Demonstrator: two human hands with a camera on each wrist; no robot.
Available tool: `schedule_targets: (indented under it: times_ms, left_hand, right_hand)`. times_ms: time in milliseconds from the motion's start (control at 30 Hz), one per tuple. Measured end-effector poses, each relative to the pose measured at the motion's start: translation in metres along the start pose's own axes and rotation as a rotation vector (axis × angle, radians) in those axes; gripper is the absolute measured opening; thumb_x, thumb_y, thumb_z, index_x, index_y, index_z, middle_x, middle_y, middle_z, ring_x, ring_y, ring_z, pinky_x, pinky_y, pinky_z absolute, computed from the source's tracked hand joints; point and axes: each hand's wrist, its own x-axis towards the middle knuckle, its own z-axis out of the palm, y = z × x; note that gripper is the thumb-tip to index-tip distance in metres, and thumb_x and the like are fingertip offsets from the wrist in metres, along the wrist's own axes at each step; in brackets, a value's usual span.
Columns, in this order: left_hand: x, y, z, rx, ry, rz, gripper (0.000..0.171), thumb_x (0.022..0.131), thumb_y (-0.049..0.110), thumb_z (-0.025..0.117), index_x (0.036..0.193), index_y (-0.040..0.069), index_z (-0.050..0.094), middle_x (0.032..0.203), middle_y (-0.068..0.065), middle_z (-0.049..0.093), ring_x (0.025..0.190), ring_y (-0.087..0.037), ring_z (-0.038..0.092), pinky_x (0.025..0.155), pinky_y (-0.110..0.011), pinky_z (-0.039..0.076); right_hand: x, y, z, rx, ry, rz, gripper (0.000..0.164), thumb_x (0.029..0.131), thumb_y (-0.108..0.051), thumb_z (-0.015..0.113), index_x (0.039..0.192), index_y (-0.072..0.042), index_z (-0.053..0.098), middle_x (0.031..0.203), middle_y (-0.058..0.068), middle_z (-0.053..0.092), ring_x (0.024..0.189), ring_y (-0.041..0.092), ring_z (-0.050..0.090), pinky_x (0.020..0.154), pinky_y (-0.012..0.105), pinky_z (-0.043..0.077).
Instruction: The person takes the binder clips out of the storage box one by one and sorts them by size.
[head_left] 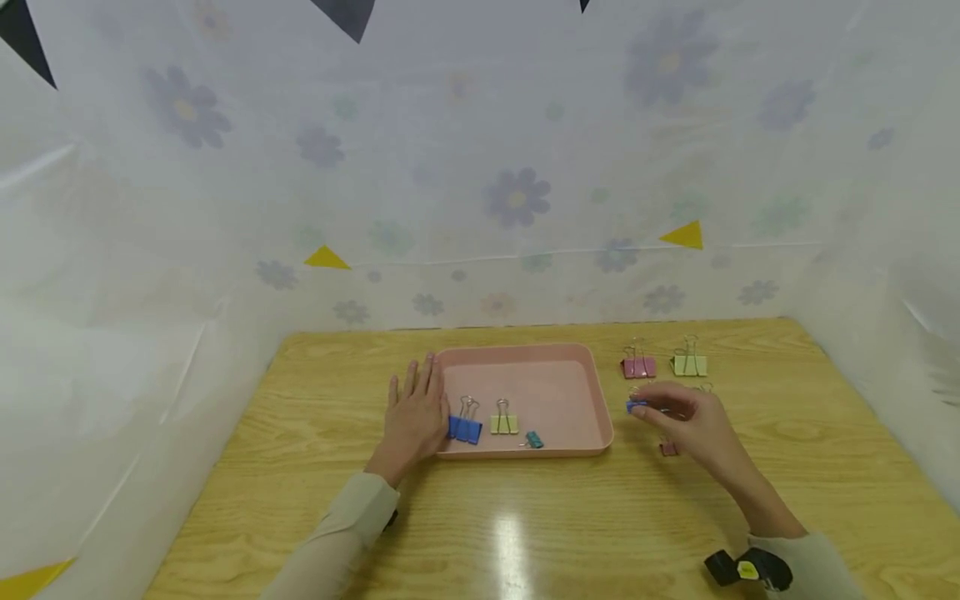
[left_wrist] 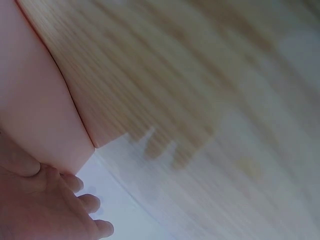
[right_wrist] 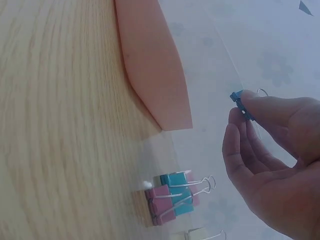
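White floral plastic sheeting (head_left: 465, 167) backs a yellowish wood-grain table (head_left: 600, 517); pink rectangular shallow tray (head_left: 555, 387) mid-table, prob. central for easy reach. L hand (head_left: 415, 417) straight-fingered vs tray's left wall, not clasping it, prob. to steady it. R hand (head_left: 693, 421) pinches small blue metal binder clip (head_left: 635, 407) btwn thumb & fingertips, just R of tray, above table; tip hold prob. suits its size.

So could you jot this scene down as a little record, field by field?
Left hand: fingers straight, against pink tray's left side
Right hand: pinches a small blue clip
Tray contents: yellow clip, teal clip, at least one larger blue clip
Right of tray: large pink clip, large yellow clip, small pink clip, another teal clip, possibly more
Surface: wooden table
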Motion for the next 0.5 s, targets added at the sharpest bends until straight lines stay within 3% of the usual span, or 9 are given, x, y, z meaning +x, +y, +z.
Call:
schedule_targets:
  times_ms: [133,500]
  left_hand:
    - [0.0,0.0,0.0,0.002,0.0,0.0,0.063,0.111,0.03,0.031,0.165,0.006,0.008,0.172,-0.01,0.009,0.157,-0.036,0.01,0.123,-0.06,0.009]
    - [0.001,0.0,0.001,-0.002,0.003,0.001,0.063,0.111,0.03,0.031,0.165,0.005,0.008,0.172,-0.011,0.01,0.156,-0.037,0.011,0.123,-0.061,0.009]
  right_hand:
    - [-0.006,0.002,-0.004,-0.023,0.021,-0.031,0.021,0.095,-0.008,0.074,0.115,-0.001,0.075,0.107,0.007,0.075,0.093,0.009,0.073,0.078,0.022,0.058]
    - [-0.023,0.009,-0.023,-0.064,0.071,0.004,0.021,0.095,-0.01,0.074,0.115,-0.001,0.076,0.109,0.007,0.075,0.095,0.008,0.071,0.079,0.018,0.057]
